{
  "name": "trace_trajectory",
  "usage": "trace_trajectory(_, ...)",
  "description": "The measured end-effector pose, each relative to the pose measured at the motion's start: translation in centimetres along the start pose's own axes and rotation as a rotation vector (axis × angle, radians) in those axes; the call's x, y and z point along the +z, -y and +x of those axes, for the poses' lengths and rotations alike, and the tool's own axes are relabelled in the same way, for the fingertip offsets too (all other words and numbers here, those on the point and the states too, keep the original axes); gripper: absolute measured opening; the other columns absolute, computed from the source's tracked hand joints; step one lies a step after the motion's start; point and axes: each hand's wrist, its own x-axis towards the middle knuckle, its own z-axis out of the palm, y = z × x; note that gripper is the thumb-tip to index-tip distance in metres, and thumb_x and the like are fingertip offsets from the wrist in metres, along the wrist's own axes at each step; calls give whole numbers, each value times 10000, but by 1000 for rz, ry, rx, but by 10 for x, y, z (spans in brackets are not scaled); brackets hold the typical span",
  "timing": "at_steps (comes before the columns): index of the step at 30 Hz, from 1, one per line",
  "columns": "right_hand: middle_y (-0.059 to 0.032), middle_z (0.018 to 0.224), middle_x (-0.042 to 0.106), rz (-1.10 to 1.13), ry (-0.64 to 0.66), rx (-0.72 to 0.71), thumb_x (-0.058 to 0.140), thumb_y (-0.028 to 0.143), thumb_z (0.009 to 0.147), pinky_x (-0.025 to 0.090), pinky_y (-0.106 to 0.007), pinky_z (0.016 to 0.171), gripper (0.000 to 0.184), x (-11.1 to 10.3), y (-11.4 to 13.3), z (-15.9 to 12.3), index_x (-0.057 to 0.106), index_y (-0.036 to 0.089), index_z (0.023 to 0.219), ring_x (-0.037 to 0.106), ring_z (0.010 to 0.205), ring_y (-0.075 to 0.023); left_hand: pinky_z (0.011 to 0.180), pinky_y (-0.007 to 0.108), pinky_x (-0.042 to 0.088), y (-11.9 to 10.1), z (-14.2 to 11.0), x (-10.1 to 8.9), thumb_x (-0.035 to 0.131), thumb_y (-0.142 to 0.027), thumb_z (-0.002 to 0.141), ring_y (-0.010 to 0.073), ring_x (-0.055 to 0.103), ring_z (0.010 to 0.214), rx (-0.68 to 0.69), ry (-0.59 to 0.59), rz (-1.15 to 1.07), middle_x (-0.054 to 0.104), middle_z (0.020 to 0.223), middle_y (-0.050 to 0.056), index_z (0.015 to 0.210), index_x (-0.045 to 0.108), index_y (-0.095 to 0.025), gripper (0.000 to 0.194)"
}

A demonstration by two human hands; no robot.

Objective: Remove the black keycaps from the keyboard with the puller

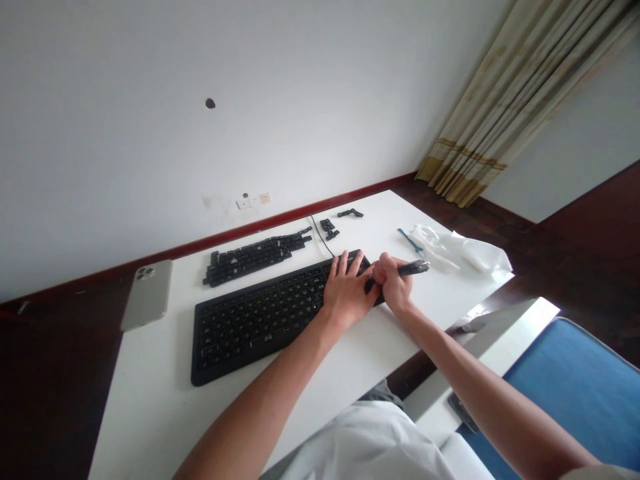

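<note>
A black keyboard [250, 320] lies on the white table [150, 407]. My left hand [346, 290] rests flat on the keyboard's right end, fingers stretched out. Right beside it, my right hand [395, 283] is closed in a fist round a black pen-like tool [415, 268], whose tip points down at the keyboard's right edge. A row of loose black keycaps [255, 257] lies behind the keyboard.
A phone [148, 295] lies face down at the table's left edge. Several more keycaps [330, 229] and a thin cable sit at the back. A blue stick [410, 241] and clear plastic wrap [463, 253] lie at the right. A blue chair [565, 380] stands at the lower right.
</note>
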Motion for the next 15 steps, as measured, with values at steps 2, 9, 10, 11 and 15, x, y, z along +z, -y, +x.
trace_trajectory(2, 56, 514, 295, 25, 9, -10, 595, 684, 958, 287, -298, 449, 630, 0, 2, 0, 293, 264, 599, 277, 478, -116, 1340, 612, 226, -2, 1, -2, 475, -513, 1069, 408, 290, 1624, -1, 11, -10, 459, 1698, -3, 1512, 608, -375, 482)
trace_trajectory(9, 56, 545, 262, 77, -102, -143, 555, 631, 996, 264, -313, 489, 611, -6, 13, 8, 269, 254, 611, 255, 495, -121, 1318, 600, 253, 2, 4, -6, 649, -420, 999, 398, 361, 1567, -9, -21, -112, 590, 1574, -57, 1212, 776, -376, 252)
trace_trajectory(10, 51, 550, 278, 41, -144, -171, 547, 631, 1000, 268, -317, 495, 607, -7, 13, 9, 275, 254, 610, 269, 501, -124, 1316, 598, 252, 3, 5, -6, 663, -410, 994, 390, 369, 1559, -15, -24, -137, 618, 1540, -65, 1165, 788, -373, 215)
trace_trajectory(11, 45, 554, 300, 2, -185, -195, 540, 631, 1003, 274, -319, 503, 602, -9, 13, 10, 286, 254, 608, 288, 508, -127, 1314, 598, 251, 3, 6, -6, 680, -397, 986, 384, 373, 1553, -21, -27, -161, 643, 1507, -68, 1126, 796, -365, 184)
trace_trajectory(15, 24, 580, 397, -157, -270, -247, 582, 589, 994, 311, -322, 547, 556, -14, 15, 10, 385, 243, 605, 368, 556, -137, 1296, 562, 282, 5, 10, -5, 733, -347, 963, 330, 469, 1474, -25, -55, -243, 722, 1375, -33, 1022, 801, -315, 95)
